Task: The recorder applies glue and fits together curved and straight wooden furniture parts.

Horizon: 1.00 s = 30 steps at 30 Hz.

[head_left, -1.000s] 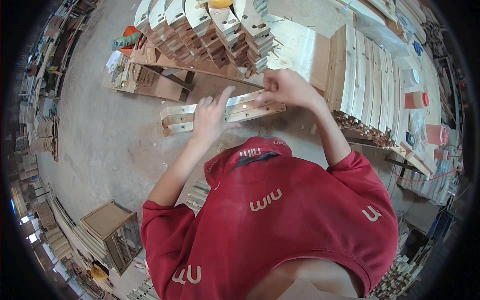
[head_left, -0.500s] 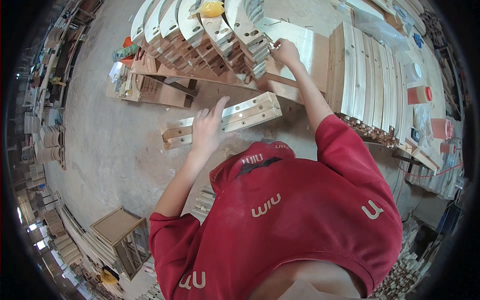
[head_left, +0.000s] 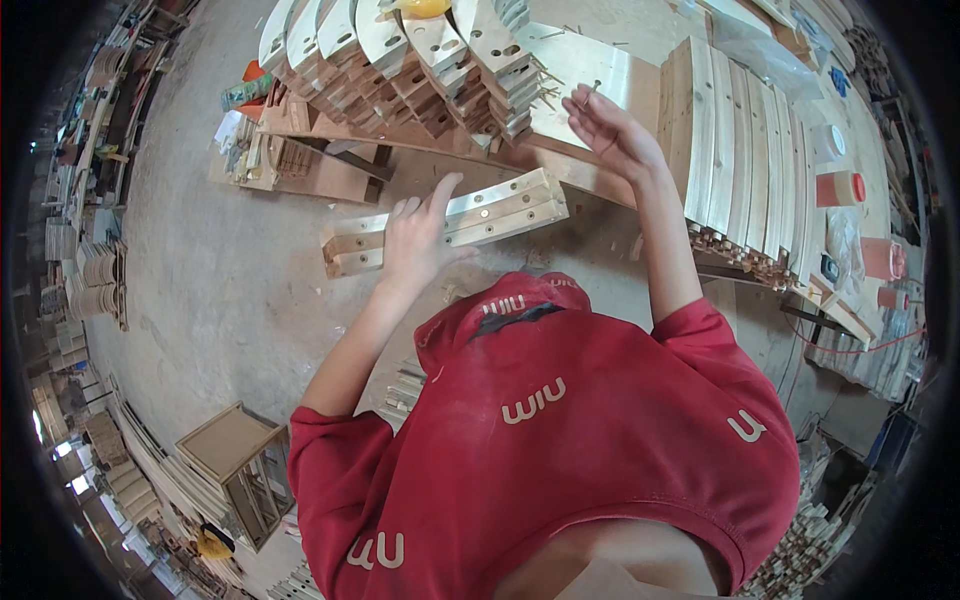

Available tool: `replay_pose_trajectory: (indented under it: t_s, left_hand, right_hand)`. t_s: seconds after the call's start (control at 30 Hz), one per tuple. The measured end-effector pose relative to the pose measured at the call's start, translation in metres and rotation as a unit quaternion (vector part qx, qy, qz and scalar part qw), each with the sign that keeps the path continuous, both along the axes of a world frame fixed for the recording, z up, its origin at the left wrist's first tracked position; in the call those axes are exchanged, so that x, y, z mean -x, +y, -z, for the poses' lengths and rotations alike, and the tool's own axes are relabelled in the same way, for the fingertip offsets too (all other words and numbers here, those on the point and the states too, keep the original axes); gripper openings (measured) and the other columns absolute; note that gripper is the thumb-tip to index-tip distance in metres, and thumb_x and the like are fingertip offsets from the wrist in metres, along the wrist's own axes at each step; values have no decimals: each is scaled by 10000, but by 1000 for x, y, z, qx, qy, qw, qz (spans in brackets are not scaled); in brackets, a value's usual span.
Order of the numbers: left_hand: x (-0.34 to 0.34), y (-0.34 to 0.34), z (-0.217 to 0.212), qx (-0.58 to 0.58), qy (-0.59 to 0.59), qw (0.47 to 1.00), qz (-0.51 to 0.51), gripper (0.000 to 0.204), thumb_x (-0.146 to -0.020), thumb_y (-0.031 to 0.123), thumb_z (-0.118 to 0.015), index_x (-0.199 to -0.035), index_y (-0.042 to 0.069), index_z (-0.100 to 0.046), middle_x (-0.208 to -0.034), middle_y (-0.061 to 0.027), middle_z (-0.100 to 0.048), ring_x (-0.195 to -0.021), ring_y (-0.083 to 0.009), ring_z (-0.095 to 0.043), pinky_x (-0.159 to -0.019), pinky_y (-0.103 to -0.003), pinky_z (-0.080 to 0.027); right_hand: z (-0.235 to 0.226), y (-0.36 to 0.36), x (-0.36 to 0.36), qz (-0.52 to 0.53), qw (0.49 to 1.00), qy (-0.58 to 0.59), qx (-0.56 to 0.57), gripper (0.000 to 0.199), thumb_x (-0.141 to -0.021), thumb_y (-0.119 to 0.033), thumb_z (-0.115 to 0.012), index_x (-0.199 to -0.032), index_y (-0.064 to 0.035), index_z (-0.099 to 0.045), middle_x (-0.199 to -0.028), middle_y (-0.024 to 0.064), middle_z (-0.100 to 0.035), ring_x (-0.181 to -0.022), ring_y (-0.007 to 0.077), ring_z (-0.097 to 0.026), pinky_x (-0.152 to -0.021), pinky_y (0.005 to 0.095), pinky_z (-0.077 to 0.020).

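My left hand (head_left: 412, 240) is wrapped round a slightly curved double wooden bar (head_left: 508, 207), its thumb and a finger sticking out. Two rows of round holes run along the bar, some with metal in them. Farther right, my right hand (head_left: 618, 135) is raised over the bench edge with its palm partly showing. A thin bolt or long screw (head_left: 594, 90) stands up between its fingertips. More long screws (head_left: 547, 88) lie in a loose heap on a pale board (head_left: 580, 65) beside that hand.
Curved wooden parts (head_left: 430, 60) are stacked on the bench, a yellow object (head_left: 425, 8) on top. To the right stands a row of straight boards (head_left: 730, 140), with red containers (head_left: 838, 188) behind. A wooden frame (head_left: 235, 450) sits on the floor at lower left.
My right hand has drawn back right from the screw heap, turned palm up, with a screw at its fingertips. My left hand keeps its hold on the bar, which has barely shifted.
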<state>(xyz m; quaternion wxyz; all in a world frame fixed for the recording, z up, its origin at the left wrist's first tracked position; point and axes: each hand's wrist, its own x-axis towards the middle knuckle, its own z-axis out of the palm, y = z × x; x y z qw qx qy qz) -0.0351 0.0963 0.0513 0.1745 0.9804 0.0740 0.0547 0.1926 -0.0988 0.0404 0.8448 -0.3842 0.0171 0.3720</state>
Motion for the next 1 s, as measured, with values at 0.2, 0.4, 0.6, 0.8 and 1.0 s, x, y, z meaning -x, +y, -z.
replay_pose_trajectory:
  t_s: [0.2,0.4,0.6,0.8,1.0]
  left_hand:
    - [-7,-5,3,8,-7,1000,7,1035,-422,304,-856,-1303,141,-339,-748,-149,-600,-753,-337,-573,-747,-385,-431]
    - [-11,-8,5,33,-48,998,26,1077,-437,277,-853,-1343,144,-285,-778,-146,-599,-744,-350,-573,-728,-409,-448]
    - [-9,-4,7,26,-67,997,18,1049,-474,217,-815,-1369,167,-269,-722,-137,-590,-712,-341,-562,-709,-411,-443]
    - [-6,-2,8,48,-85,995,21,1030,-482,206,-808,-1364,163,-280,-720,-142,-586,-716,-347,-561,-712,-414,-440]
    - [-4,1,8,62,-50,997,7,1027,-477,160,-802,-1355,143,-270,-831,-134,-605,-794,-340,-580,-750,-412,-440]
  right_hand:
    - [-26,26,76,-161,885,-394,188,128,-791,-103,-662,-855,7,-645,-811,54,-648,-754,106,-596,-702,232,-465]
    - [-12,57,123,-221,826,-450,257,85,-789,-32,-624,-814,44,-596,-674,53,-619,-624,62,-571,-572,222,-459]
    - [-7,60,133,-248,788,-496,267,85,-803,-43,-590,-819,41,-598,-662,102,-641,-571,125,-616,-551,263,-474]
    - [-16,60,131,-285,809,-447,255,94,-808,-48,-590,-806,44,-610,-665,114,-640,-608,147,-649,-562,266,-481]
    - [-4,61,136,-242,764,-547,241,84,-780,-33,-606,-834,30,-617,-687,101,-632,-632,160,-644,-582,288,-485]
